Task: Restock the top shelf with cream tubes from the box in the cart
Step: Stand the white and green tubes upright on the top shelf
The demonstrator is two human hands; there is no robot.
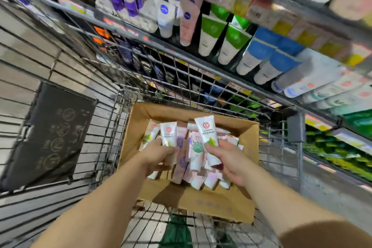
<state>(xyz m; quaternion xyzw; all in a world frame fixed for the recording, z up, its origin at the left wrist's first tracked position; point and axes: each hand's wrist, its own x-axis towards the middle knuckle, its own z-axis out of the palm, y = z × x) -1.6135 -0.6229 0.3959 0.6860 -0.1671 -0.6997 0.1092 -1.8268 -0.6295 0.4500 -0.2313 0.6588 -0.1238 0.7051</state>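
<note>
Above an open cardboard box (237,203) in a wire cart (104,127), the left hand (156,156) closed its fingers around one white cream tube (168,134), while the right hand (231,162) pinched a second tube (208,137), tilted, beside stocked shelves (261,32).

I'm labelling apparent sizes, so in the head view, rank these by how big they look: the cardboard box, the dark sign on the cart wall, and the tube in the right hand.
1. Cardboard box
2. Dark sign, a little smaller than the box
3. Tube in the right hand, by far the smallest
</note>
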